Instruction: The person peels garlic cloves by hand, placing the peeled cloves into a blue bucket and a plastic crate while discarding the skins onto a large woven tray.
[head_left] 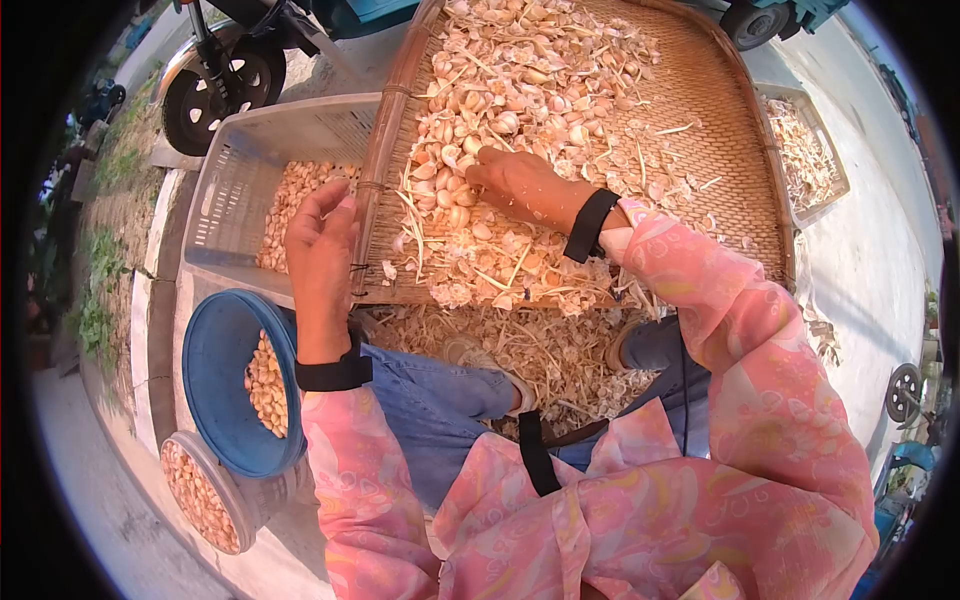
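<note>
Your right hand [525, 187] is the near one: its fingertips touch the garlic cloves [450, 195] on the woven tray [705, 110], with the closest cloves just to the left of your fingers, but you can't tell from here if it has one pinched. The pile is long, running from close to you up to the far end, and its cloves point all ways. Your left hand [320, 255] is farther off, by the tray's left edge, fingers loosely bent; whether it holds anything is hard to tell.
</note>
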